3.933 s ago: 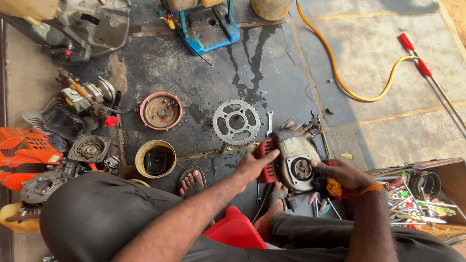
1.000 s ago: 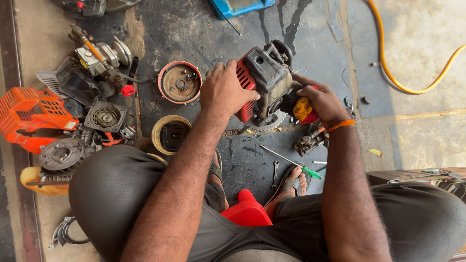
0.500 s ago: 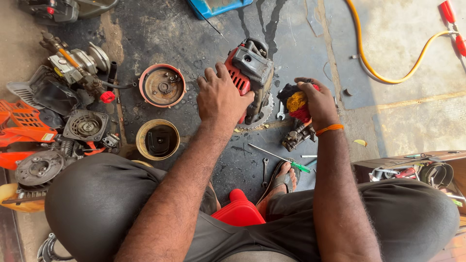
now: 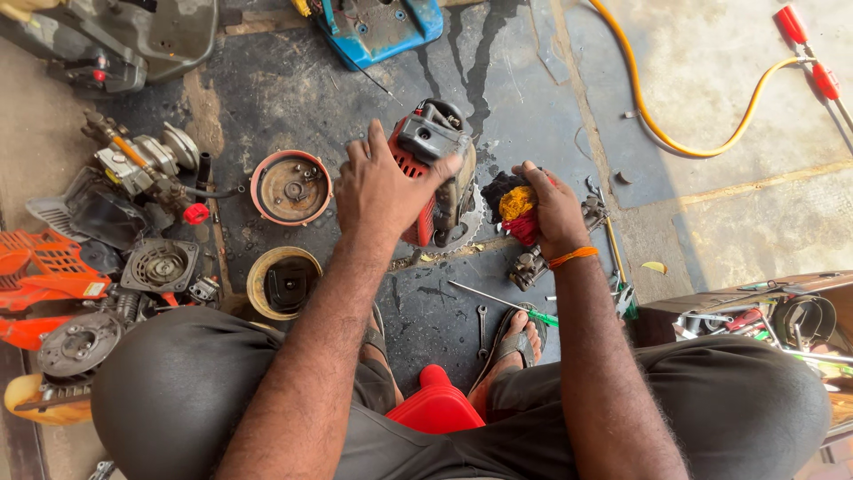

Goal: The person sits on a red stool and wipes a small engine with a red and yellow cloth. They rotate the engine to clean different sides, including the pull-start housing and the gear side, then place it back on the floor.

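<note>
Not much here label-wise. The only one I can spot is a small pale rectangular sticker (image 4: 92, 289) on the orange plastic cover (image 4: 49, 271) at the left edge of the frame. There might be a tiny red tag on the grey machine housing (image 4: 133, 40) upper left, too blurry to say. No screens, signs or packages.

Your small engine (image 4: 437, 169), grey with a red housing, stands tilted on the dark oily floor over a toothed sprocket. Just beside it on the right sits your bunched rag (image 4: 515, 209), red, yellow and black.
</note>
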Tool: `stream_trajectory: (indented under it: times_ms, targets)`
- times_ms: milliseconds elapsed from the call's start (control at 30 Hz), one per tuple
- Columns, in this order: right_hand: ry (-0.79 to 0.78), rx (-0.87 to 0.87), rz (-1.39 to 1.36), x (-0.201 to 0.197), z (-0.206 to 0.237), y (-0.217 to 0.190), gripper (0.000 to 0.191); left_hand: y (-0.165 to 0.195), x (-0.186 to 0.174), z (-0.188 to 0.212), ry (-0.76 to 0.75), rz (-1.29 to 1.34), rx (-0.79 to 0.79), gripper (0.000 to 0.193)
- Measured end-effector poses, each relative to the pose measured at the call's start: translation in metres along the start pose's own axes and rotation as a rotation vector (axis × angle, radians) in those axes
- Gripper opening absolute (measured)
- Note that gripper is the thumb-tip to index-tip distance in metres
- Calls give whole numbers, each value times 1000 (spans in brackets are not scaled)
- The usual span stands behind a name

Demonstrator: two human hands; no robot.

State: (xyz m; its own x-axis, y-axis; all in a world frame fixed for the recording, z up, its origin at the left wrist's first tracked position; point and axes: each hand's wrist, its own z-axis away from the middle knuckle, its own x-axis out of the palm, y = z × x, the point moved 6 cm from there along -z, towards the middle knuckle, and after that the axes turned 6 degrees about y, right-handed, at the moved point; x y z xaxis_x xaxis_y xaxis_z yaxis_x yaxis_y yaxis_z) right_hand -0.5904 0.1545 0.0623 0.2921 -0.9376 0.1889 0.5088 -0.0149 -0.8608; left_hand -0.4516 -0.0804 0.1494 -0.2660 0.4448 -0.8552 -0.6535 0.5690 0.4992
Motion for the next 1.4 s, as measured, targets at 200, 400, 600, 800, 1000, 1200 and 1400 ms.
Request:
stream_trajectory:
  times_ms: [200, 400, 600, 800, 1000, 1200, 1400]
  targets:
    - [105, 71, -437, 1, 1, 2, 74, 33, -2, -49, 339, 205, 270, 92]
    - [54, -266, -55, 63, 15, -8, 64, 48, 24, -59, 183, 34, 191, 85]
    - [411, -686, 718, 100, 106, 27, 42, 53, 17, -44, 243, -50, 189, 81]
    - [441, -648, 624, 84, 70, 11, 37, 55, 7, -37, 300, 26, 289, 77]
    - [414, -522, 745, 89, 24, -15, 22, 58, 10, -37, 259, -3, 266, 74]
    - [460, -740, 847, 104, 112, 10, 35, 56, 12, -38, 210, 12, 197, 73]
    - [475, -477, 561, 85, 14, -12, 33, 55, 12, -34, 269, 34, 248, 75]
